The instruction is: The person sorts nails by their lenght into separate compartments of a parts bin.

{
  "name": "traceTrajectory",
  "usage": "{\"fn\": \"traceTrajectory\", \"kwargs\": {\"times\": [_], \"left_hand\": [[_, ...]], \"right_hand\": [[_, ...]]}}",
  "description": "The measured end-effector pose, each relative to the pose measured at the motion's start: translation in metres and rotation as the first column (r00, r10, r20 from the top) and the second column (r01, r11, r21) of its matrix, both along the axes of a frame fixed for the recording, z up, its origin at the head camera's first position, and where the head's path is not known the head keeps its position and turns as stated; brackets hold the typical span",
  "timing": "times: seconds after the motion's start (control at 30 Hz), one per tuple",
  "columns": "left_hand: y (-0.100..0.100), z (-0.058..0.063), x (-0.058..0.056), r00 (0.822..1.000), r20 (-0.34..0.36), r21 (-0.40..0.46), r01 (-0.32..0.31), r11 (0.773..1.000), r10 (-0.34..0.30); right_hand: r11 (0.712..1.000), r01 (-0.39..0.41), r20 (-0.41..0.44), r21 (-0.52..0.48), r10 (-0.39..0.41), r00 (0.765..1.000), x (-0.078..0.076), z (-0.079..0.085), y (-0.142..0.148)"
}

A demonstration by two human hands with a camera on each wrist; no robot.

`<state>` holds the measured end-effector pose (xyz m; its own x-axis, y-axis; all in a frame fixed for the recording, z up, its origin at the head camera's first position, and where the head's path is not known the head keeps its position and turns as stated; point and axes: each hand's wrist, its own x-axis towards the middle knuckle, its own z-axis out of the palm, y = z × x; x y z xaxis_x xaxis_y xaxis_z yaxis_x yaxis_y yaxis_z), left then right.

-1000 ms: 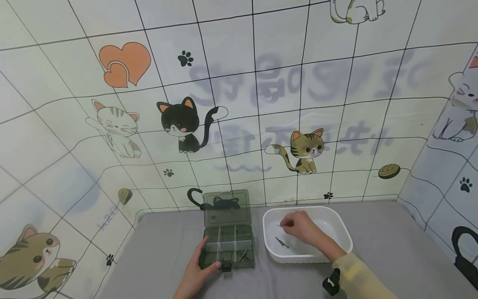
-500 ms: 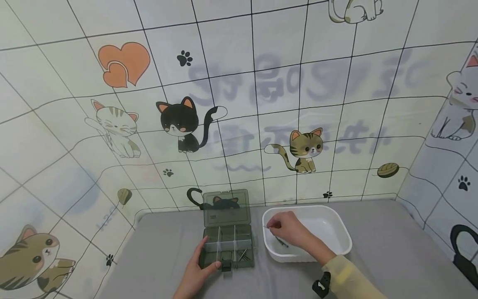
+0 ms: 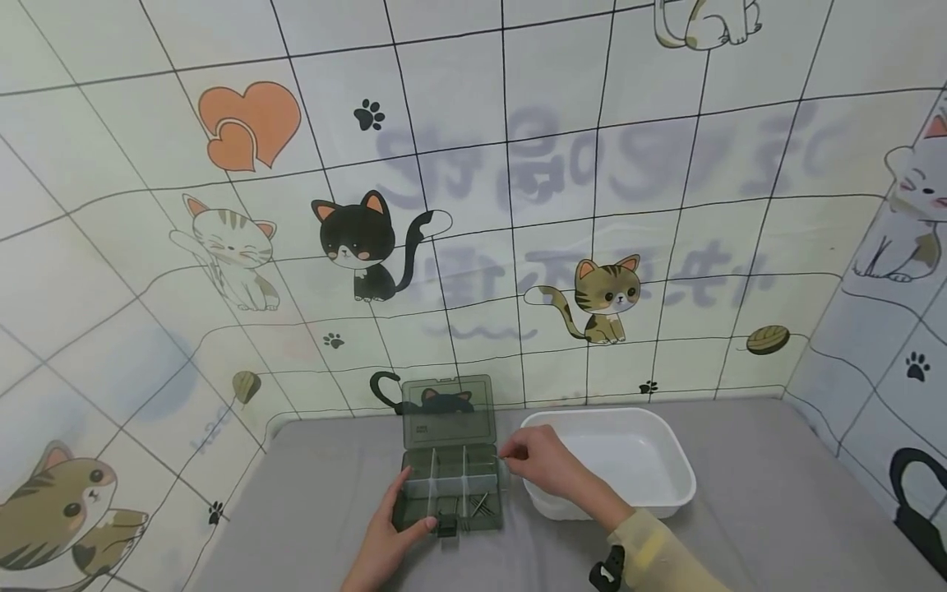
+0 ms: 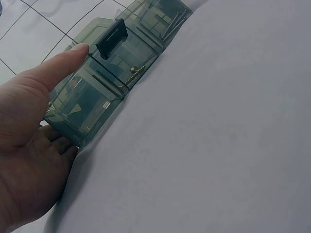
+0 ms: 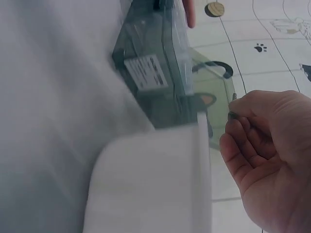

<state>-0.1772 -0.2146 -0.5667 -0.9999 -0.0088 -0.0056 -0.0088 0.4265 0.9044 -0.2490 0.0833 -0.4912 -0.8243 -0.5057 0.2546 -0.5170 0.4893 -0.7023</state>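
My left hand (image 3: pixel 390 526) grips the left front corner of a translucent green compartment box (image 3: pixel 422 514), whose lid stands raised at the back. In the left wrist view the thumb lies along the front wall beside the dark latch (image 4: pixel 112 39), with the fingers at the box's side. My right hand (image 3: pixel 543 464) pinches a small metal screw (image 5: pixel 233 99) between thumb and fingertip, close to the box's right side. Thin metal nails (image 3: pixel 481 503) lie in the front right compartment. A brass-coloured screw (image 4: pixel 134 75) shows through the front wall of the middle one.
A white plastic tray (image 3: pixel 654 493) stands right of the box, partly under my right forearm. Both rest on grey cloth (image 3: pixel 318 477). Behind rises a sheet (image 3: pixel 473 205) printed with cats and grid lines, and the raised lid (image 3: pixel 448 411) is close to it.
My right hand has moved left from above the tray to the box's right side, carrying the screw. The left hand and the box have stayed in place.
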Motion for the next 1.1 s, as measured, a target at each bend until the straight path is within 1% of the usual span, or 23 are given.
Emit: {"fn": "traceTrajectory", "kwargs": {"times": [0.17,0.4,0.47,0.57,0.7,0.87,1.0,1.1], "left_hand": [[0.0,0.0,0.0,1.0,0.007,0.003,-0.005,1.0,0.005],[-0.001,-0.001,0.0,1.0,-0.002,0.022,-0.008,1.0,0.008],[-0.002,0.0,-0.001,1.0,-0.009,0.026,-0.006,1.0,0.006],[-0.002,0.001,-0.002,1.0,-0.016,0.02,0.0,1.0,0.0],[-0.002,0.002,-0.002,1.0,0.001,0.014,0.006,1.0,-0.006],[-0.002,0.003,0.0,0.999,0.039,0.024,0.005,1.0,-0.006],[-0.002,0.003,0.0,0.999,0.05,0.022,0.0,1.0,-0.001],[-0.002,0.001,-0.001,0.998,0.058,0.025,0.001,1.0,-0.003]], "right_hand": [[1.0,-0.023,0.032,0.001,0.023,0.999,0.003,-0.002,-0.018],[0.998,-0.061,0.01,-0.027,0.061,0.998,0.006,-0.001,-0.035],[0.997,-0.063,0.02,-0.032,0.064,0.998,0.006,-0.001,-0.039],[0.998,-0.057,0.06,-0.023,0.058,0.996,0.007,-0.003,-0.045],[0.998,-0.061,0.092,-0.012,0.062,0.994,0.008,-0.007,-0.054],[0.997,-0.071,0.087,-0.02,0.073,0.994,0.01,-0.009,-0.064],[0.997,-0.072,0.079,-0.023,0.073,0.994,0.011,-0.01,-0.071],[0.997,-0.078,0.096,-0.026,0.08,0.992,0.012,-0.011,-0.074]]}}
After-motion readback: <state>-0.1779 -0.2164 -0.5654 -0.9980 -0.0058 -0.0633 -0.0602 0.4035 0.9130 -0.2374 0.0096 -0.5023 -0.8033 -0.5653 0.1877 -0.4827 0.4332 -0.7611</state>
